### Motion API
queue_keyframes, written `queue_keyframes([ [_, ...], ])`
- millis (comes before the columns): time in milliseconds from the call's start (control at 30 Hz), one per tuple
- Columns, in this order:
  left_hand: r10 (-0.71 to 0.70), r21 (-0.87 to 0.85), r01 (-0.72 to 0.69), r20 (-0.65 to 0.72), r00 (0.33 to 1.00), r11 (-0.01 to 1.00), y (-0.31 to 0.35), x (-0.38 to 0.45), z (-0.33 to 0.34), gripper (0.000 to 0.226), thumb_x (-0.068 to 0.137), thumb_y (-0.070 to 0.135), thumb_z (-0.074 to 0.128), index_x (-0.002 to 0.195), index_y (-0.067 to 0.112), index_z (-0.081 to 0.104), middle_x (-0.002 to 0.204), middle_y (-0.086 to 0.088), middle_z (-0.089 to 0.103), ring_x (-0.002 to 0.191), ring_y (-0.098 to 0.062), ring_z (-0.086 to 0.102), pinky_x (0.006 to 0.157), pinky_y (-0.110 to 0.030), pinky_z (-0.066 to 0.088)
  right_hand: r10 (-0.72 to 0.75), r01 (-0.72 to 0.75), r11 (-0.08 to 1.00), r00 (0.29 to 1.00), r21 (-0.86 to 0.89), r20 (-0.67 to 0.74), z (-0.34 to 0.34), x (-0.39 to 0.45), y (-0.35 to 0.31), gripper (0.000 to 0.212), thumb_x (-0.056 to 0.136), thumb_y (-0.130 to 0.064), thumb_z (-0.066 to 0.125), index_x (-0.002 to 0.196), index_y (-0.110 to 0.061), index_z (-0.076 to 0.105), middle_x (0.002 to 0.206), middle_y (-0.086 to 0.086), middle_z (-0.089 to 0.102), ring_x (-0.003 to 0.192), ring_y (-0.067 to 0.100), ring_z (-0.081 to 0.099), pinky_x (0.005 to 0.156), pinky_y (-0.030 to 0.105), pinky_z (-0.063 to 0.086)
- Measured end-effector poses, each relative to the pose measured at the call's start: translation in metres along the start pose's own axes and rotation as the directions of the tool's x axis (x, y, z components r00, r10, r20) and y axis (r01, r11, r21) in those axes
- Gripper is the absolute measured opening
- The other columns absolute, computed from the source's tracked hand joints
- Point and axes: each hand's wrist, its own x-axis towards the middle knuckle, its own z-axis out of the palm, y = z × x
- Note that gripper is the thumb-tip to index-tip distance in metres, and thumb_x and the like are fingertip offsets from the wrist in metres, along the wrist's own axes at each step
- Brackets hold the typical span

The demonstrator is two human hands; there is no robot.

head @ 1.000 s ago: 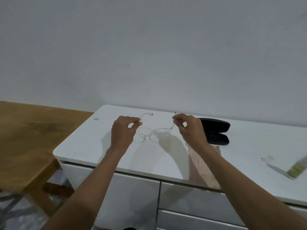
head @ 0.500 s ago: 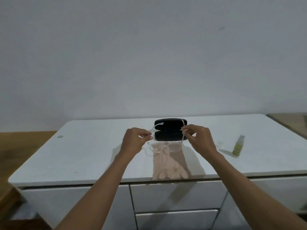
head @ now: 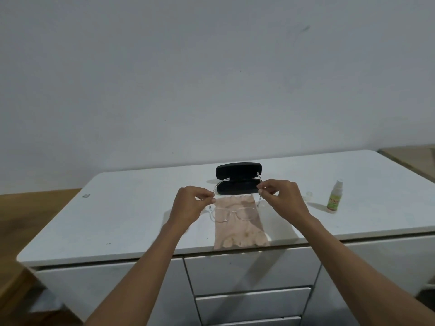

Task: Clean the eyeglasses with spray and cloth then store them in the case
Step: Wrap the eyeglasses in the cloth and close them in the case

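I hold clear-framed eyeglasses (head: 233, 214) by their two arms, lenses hanging toward me over a beige cloth (head: 240, 228). My left hand (head: 190, 205) pinches the left arm and my right hand (head: 280, 198) pinches the right arm, both arms spread wide. The cloth lies flat on the white cabinet top (head: 131, 220) and reaches its front edge. A black eyeglass case (head: 238, 178) stands open just behind the glasses, its lid raised. A small spray bottle (head: 334, 197) with a green label stands upright to the right.
A small clear cap (head: 308, 195) lies between my right hand and the bottle. Drawers (head: 251, 271) run below the cabinet top. A wooden surface (head: 35, 215) adjoins on the left, another at the far right (head: 412, 158). A plain wall rises behind.
The view has swung so the cabinet is centred. Both hands carried the glasses from beside the case to over the cloth, in front of the case. The lenses hang lower.
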Motion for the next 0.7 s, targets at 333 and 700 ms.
queue_keyframes([
  [333, 0.032, -0.012, -0.032, 0.014, 0.999, 0.999, 0.000, -0.004, 0.002, 0.010, 0.077, 0.020, 0.087, 0.086, 0.023, 0.083, 0.082, 0.008, 0.079, 0.077, -0.003, 0.070, 0.072, -0.027, 0.054, -0.016, 0.016, 1.000, 1.000, 0.024, 0.001, -0.002, 0.001, 0.002, 0.011, 0.088, -0.015, 0.076, 0.094, -0.023, 0.081, 0.079, -0.014, 0.075, 0.075, -0.001, 0.070, 0.068, 0.009, 0.047],
  [700, 0.026, -0.032, -0.024, 0.060, 0.998, 0.999, -0.004, -0.005, 0.000, 0.019, 0.075, 0.018, 0.089, 0.092, 0.023, 0.082, 0.086, 0.005, 0.079, 0.083, -0.008, 0.071, 0.070, -0.019, 0.050, 0.000, -0.002, 1.000, 0.992, 0.012, 0.124, -0.011, 0.005, 0.003, 0.013, 0.085, -0.009, 0.077, 0.089, -0.020, 0.081, 0.078, -0.014, 0.075, 0.072, -0.005, 0.068, 0.065, 0.005, 0.045],
])
